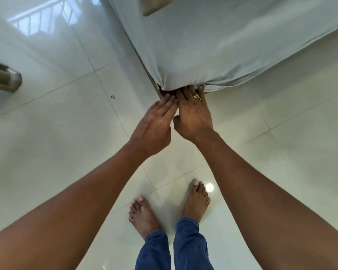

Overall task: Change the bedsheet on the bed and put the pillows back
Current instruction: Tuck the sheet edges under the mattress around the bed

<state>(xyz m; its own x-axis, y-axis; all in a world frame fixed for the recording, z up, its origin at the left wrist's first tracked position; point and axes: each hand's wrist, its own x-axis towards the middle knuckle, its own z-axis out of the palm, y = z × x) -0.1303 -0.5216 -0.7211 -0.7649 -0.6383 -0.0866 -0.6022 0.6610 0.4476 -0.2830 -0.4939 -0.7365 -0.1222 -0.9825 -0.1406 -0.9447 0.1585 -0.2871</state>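
Downward, head view: pale grey bedsheet [213,55] fills 12 to 2 o'clock, bunched corner at centre. Left hand [154,125] and right hand [193,115] side by side, fingers straight, gripping nothing, tips pushed under that corner. Ring [197,97] on right hand. Bare feet [142,213] at 6 o'clock on glossy tiled floor [66,133].
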